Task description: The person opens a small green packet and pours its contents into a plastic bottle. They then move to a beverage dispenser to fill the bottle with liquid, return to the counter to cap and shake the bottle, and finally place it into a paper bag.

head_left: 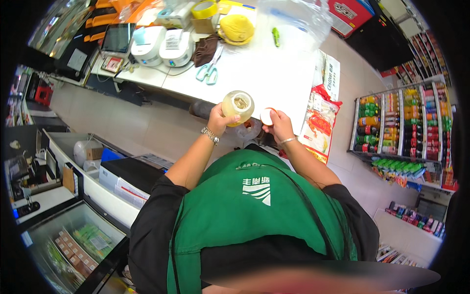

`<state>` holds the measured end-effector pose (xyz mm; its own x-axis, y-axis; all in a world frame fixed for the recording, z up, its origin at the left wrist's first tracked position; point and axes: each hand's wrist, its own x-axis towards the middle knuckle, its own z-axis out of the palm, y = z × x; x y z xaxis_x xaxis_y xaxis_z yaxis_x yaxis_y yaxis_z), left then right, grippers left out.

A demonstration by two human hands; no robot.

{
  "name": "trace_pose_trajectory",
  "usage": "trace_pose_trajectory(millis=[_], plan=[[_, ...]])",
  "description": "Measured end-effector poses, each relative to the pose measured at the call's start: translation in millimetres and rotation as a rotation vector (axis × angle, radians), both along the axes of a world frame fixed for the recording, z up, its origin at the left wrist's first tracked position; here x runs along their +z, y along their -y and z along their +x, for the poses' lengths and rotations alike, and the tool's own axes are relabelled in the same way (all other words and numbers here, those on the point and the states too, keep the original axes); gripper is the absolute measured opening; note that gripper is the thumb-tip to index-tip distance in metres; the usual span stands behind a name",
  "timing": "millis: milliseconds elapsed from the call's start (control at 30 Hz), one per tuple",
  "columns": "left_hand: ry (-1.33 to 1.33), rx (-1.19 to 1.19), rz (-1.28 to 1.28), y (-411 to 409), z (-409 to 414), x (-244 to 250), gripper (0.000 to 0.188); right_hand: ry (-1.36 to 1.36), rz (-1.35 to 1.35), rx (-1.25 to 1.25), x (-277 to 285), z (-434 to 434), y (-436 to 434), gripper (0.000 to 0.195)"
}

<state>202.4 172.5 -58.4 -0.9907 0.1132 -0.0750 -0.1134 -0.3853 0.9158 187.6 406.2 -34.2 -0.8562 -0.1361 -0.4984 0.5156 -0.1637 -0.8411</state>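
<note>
My left hand [221, 119] is wrapped around a round, see-through jar [229, 106] with pale yellowish liquid and a wide, uncovered mouth; what floats or sits inside cannot be told. In my right hand [279, 125] is a round lid [268, 116], white on the face and orange-red at the rim, held between thumb and fingers. Jar and lid are apart, both just at the near edge of the white table [257, 77]. Light-blue-handled scissors [209, 71] lie on the table beyond the jar.
Two white label printers [176, 49], a tablet [117, 38], a brown cloth [205, 49], a yellow cap-like item [236, 29], yellow tape [204, 9] and a green cutter [275, 37] are on the table. A red-and-white sack [318, 125] stands at its right, a drinks shelf [404, 125] farther right.
</note>
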Motion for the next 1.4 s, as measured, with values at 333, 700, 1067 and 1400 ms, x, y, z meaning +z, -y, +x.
trace_pose_trajectory(millis=[333,700,1067,1400], plan=[[-0.011,0.078,-0.034,-61.0,-58.2,-33.5,0.050,-0.102,0.041,0.067,40.7,-39.5,-38.3,0.021],[-0.114,0.180,-0.362,-128.7,-23.1,57.2,0.028,-0.155,-0.192,0.091,57.8,-50.6,-56.2,0.023],[0.228,0.033,-0.727,-126.0,-25.2,79.0,0.023,-0.197,0.029,0.457,60.5,-54.2,-50.6,0.027],[0.242,0.032,-0.524,-129.5,-22.9,60.2,0.025,-0.266,0.062,0.556,34.8,-64.0,-56.2,0.034]])
